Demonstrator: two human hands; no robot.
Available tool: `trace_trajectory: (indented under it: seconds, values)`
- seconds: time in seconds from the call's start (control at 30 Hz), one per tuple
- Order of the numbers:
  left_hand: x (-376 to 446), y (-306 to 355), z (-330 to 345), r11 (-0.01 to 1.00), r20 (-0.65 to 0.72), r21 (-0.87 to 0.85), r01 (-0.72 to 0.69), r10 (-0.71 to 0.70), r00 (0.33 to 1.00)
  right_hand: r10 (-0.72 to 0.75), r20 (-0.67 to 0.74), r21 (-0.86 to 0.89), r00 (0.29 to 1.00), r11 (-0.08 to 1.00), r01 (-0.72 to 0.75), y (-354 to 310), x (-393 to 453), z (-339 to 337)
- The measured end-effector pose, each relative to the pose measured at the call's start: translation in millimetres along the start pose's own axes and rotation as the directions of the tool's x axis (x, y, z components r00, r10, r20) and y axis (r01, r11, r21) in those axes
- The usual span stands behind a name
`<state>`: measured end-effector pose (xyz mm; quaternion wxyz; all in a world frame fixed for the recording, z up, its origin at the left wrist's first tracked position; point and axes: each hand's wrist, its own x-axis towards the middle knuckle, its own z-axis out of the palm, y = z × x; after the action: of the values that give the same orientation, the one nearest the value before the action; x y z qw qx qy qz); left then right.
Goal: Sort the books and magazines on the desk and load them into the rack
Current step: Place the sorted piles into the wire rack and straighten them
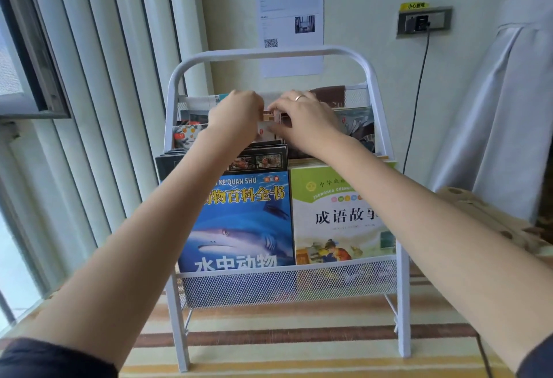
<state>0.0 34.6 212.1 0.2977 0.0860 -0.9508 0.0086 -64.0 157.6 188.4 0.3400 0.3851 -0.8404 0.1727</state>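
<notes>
Both hands seat a small booklet in the upper tier of a white mesh rack.

The left hand (236, 114) and right hand (302, 122) pinch the booklet (270, 120) between them, probably to square it among magazines (191, 126). In the rack (287, 285), near tier, covers face out: a shark book (239, 222) reading "水中动物", and "成语故事" (344, 216).

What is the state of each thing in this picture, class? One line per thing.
rack: upright, loaded.
shark book: upright, front tier, left.
green storybook: upright, front tier, right.
magazine: gripped in an upper tier by both hands.
left hand: gripping.
right hand: gripping.
window: open.
</notes>
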Motion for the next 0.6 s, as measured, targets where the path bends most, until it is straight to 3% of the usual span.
trace_trajectory:
  seconds: [0.13, 0.2, 0.37, 0.47, 0.6]
  values:
    - [-2.8, -9.4, -3.6, 0.994, 0.029, 0.073, -0.082, 0.080, 0.996, 0.079, 0.071, 0.133, 0.994, 0.987, -0.088, 4.2, -1.5, -2.7]
    - [-4.4, -11.4, -1.0, 0.989, -0.001, 0.070, -0.132, 0.132, 0.991, 0.052, 0.050, 0.081, 0.997, 0.995, -0.056, 4.5, -1.5, -1.4]
    - [-7.5, -10.0, -0.9, 0.967, 0.037, -0.197, -0.165, 0.175, 0.984, 0.081, 0.046, 0.017, 0.996, 0.997, -0.081, 3.4, -0.4, -3.6]
    - [-10.9, -12.5, -5.2, 0.911, 0.113, -0.406, -0.069, 0.125, 0.986, 0.206, 0.076, 0.074, 0.976, 0.975, -0.211, -4.0, 9.1, 0.0]
    - [-7.4, -13.3, -4.0, 0.836, 0.221, -0.549, 0.013, 0.130, 0.967, 0.176, 0.021, -0.007, 0.984, 0.984, -0.176, 1.9, 9.7, 12.1]
